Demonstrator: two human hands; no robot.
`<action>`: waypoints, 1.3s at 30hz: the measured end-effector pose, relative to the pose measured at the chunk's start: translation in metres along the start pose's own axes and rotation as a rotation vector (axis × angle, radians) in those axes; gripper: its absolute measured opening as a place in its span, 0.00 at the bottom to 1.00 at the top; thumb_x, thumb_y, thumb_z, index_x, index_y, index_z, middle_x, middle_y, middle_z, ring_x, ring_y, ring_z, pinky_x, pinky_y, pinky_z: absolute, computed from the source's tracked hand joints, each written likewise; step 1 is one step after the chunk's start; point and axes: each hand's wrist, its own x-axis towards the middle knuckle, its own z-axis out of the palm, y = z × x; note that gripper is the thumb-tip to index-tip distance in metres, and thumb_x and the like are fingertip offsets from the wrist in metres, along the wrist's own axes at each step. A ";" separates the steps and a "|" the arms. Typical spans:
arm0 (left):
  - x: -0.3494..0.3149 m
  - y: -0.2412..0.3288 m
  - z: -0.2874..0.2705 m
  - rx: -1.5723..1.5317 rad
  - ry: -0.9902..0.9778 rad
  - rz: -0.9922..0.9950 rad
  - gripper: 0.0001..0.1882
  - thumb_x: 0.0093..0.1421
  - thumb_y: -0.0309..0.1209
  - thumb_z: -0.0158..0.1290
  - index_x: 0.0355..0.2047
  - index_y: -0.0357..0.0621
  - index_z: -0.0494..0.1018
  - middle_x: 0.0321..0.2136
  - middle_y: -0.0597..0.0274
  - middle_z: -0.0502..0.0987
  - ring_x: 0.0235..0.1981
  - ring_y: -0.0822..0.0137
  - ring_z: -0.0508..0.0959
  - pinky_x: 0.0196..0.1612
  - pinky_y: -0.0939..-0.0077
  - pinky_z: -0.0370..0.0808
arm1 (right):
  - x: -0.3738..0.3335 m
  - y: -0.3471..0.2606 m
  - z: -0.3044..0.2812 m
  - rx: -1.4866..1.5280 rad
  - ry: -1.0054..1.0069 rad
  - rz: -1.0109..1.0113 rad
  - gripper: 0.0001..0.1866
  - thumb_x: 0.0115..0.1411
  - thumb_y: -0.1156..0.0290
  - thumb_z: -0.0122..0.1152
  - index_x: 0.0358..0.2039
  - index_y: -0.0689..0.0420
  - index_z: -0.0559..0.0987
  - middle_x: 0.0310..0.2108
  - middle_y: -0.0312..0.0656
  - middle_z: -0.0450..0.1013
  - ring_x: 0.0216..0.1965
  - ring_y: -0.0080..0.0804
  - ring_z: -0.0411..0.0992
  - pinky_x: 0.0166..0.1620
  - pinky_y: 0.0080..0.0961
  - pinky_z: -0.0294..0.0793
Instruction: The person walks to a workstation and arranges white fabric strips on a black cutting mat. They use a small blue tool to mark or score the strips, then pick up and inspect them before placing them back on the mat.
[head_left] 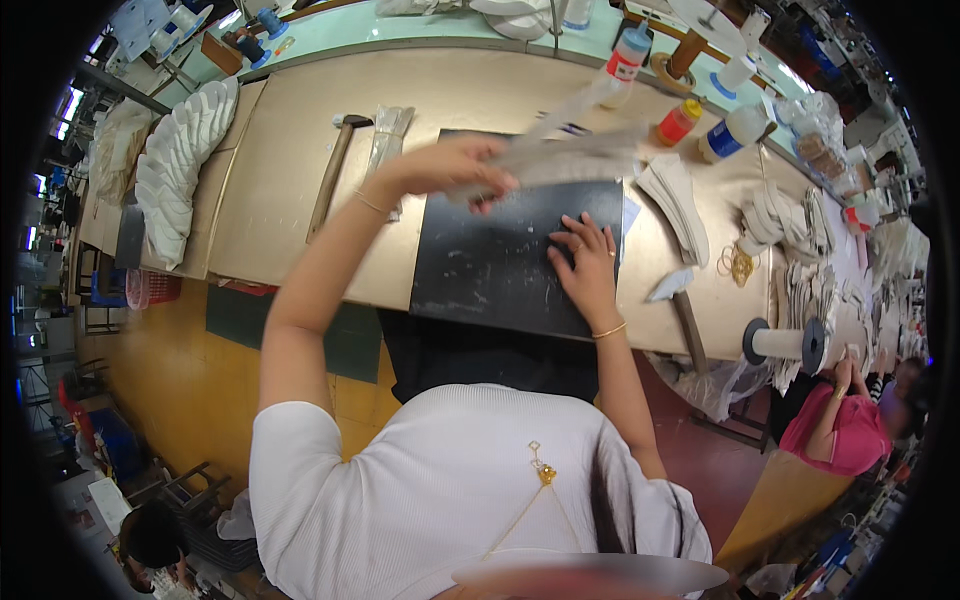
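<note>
Extending rightward from the left hand (458,168), which grips it, a blurred pale piece (578,160) spans the space beyond the right hand (588,250), whose loosely spread fingers rest on the black mat (480,260); a hammer (335,175) lies left of the left hand.
</note>
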 end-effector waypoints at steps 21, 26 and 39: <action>-0.039 -0.112 0.106 -0.181 -0.323 -0.461 0.16 0.67 0.30 0.49 0.51 0.34 0.65 0.37 0.53 0.75 0.31 0.67 0.82 0.33 0.75 0.84 | -0.028 -0.042 -0.025 -0.091 -0.482 -0.415 0.34 0.44 0.57 0.74 0.54 0.45 0.73 0.49 0.34 0.70 0.59 0.37 0.63 0.69 0.61 0.39; -0.037 -0.103 0.077 -0.412 -0.224 -0.355 0.18 0.67 0.27 0.49 0.55 0.33 0.63 0.39 0.52 0.75 0.35 0.64 0.83 0.38 0.74 0.84 | 0.003 -0.036 -0.047 -0.135 -0.599 -0.372 0.27 0.43 0.67 0.73 0.47 0.50 0.76 0.37 0.35 0.70 0.45 0.35 0.70 0.57 0.40 0.64; -0.034 -0.078 0.025 0.307 0.433 -0.125 0.16 0.59 0.32 0.60 0.45 0.38 0.75 0.30 0.62 0.78 0.27 0.74 0.77 0.30 0.81 0.74 | 0.019 -0.018 -0.036 0.002 -0.317 -0.192 0.19 0.50 0.61 0.69 0.41 0.53 0.78 0.35 0.36 0.69 0.39 0.34 0.68 0.46 0.34 0.63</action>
